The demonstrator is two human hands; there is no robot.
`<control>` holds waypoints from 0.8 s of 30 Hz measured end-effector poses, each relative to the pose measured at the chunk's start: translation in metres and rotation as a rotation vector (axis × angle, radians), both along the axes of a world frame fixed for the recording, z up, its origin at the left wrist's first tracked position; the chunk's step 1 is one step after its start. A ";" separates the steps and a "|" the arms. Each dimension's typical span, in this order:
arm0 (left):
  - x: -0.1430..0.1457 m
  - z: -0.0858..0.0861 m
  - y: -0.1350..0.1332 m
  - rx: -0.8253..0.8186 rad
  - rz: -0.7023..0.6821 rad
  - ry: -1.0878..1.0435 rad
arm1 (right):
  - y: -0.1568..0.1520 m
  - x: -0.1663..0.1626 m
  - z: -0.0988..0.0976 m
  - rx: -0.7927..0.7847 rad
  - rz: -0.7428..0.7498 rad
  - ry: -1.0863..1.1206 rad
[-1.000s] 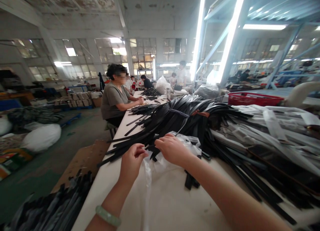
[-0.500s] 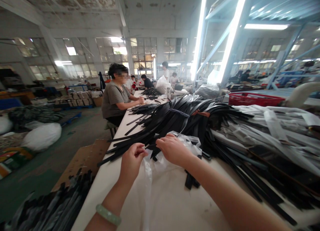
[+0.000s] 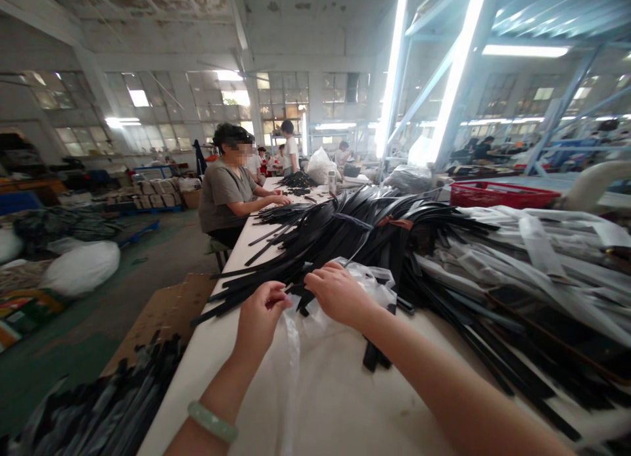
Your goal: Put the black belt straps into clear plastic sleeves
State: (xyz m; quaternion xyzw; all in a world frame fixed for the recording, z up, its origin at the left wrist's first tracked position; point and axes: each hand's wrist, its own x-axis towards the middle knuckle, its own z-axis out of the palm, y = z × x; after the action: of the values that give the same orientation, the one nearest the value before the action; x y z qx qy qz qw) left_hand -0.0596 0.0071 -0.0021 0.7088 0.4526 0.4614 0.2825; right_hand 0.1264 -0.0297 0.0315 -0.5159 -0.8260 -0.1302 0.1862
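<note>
My left hand (image 3: 261, 311), with a pale green bangle on its wrist, pinches the top end of a narrow clear plastic sleeve (image 3: 292, 364). The sleeve hangs down over the white table (image 3: 340, 403). To its right, my right hand (image 3: 340, 293) is closed, its fingertips bent down and pointing toward the left hand; what they grip is hidden. Crumpled clear plastic (image 3: 377, 278) lies under and beside the right hand. Just beyond both hands spreads a large bundle of black flat strips (image 3: 315, 246), tied with a dark band. A few black strip ends (image 3: 375, 354) stick out below the right wrist.
Plastic-wrapped strips (image 3: 537, 259) pile up on the right, near a red basket (image 3: 503, 194). A co-worker (image 3: 224, 193) sits along the table's left edge. Cardboard (image 3: 162, 311) and more wrapped black strips (image 3: 113, 403) are at the lower left. A lit metal frame (image 3: 444, 101) rises behind.
My right hand has shifted very slightly left, toward the left hand, which stays almost still. The co-worker's hands have moved a little, and a standing person in the background has moved left.
</note>
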 end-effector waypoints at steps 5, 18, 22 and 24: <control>0.001 0.000 -0.002 -0.011 -0.028 0.000 | 0.001 0.000 -0.001 0.005 0.006 -0.006; 0.000 -0.003 0.002 0.020 -0.016 0.009 | 0.003 0.003 -0.003 0.004 0.016 -0.029; -0.001 -0.003 0.002 0.029 -0.012 0.008 | 0.002 0.006 -0.001 0.008 -0.001 -0.004; -0.001 -0.003 0.002 0.030 -0.011 0.003 | 0.002 0.007 0.001 0.012 -0.007 -0.001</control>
State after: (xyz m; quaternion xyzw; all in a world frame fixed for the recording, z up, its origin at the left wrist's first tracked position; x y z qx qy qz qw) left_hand -0.0604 0.0093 -0.0046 0.7161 0.4423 0.4655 0.2738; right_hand 0.1332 -0.0280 0.0321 -0.5177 -0.8234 -0.1362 0.1886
